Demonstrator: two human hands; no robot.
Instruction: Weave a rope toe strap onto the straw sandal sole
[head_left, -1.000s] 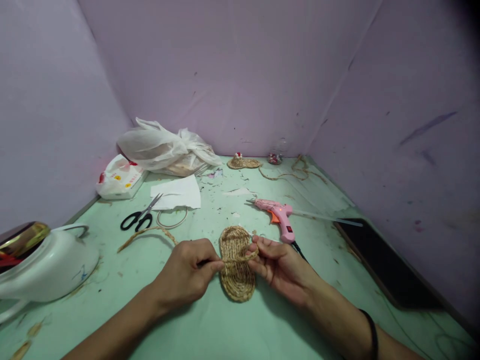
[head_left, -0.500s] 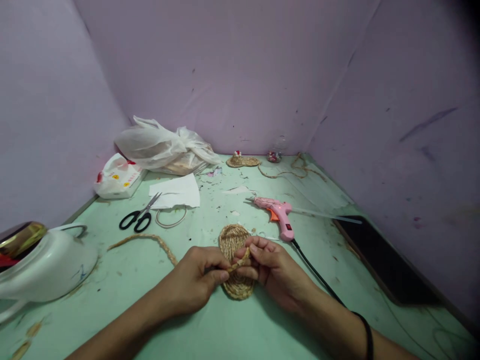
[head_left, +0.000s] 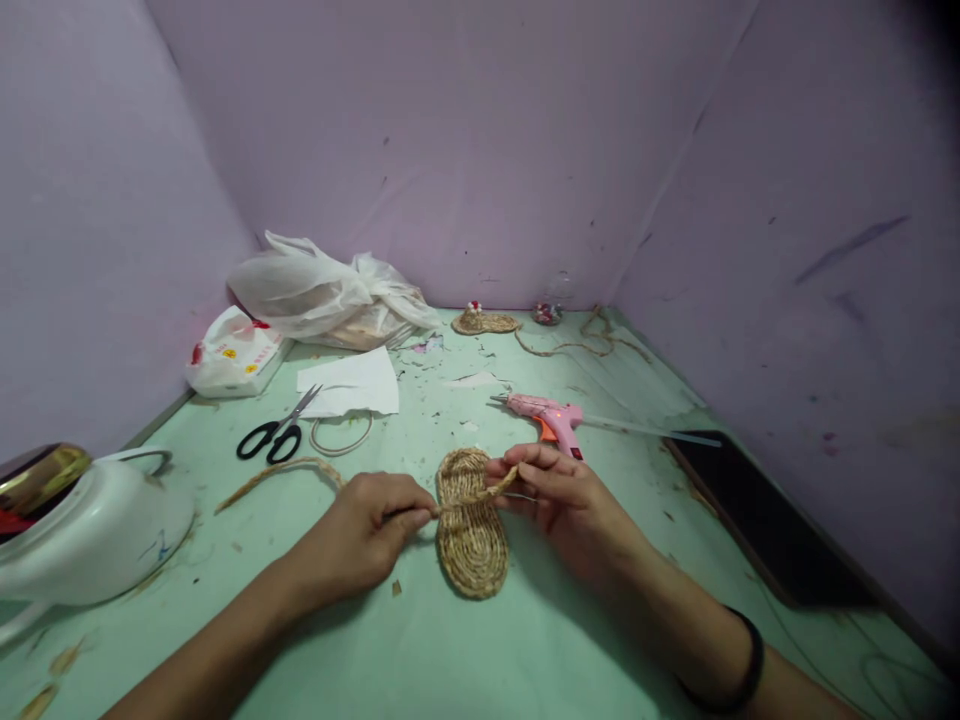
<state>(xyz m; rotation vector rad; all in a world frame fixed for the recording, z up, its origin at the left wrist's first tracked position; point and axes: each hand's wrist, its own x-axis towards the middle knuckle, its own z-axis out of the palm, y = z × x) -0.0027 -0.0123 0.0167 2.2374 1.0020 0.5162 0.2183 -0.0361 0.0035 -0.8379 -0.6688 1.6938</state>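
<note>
A thin braided straw cord (head_left: 480, 496) is stretched between my two hands, over a woven straw sole (head_left: 472, 555) lying flat on the green table. My left hand (head_left: 379, 530) pinches the cord just left of the sole, and the cord's tail (head_left: 281, 468) trails behind it toward the scissors. My right hand (head_left: 566, 500) pinches the other end at the sole's upper right, with a dark band on the wrist. Just beyond my right hand lies a pink glue gun (head_left: 544, 410), its handle partly hidden by the fingers.
Black-handled scissors (head_left: 271, 440), white paper (head_left: 360, 385) and a ring (head_left: 341, 447) lie at left. A white pot (head_left: 97, 530) stands far left. Behind are a plastic bag (head_left: 322, 290), tissue pack (head_left: 244, 360), small slipper (head_left: 484, 323) and bead jar (head_left: 547, 313). A dark tablet-like slab (head_left: 765, 520) lies right.
My hands have moved apart, drawing a longer stretch of cord between them. The left went left and slightly up, the right slightly right and up. More of the sole shows.
</note>
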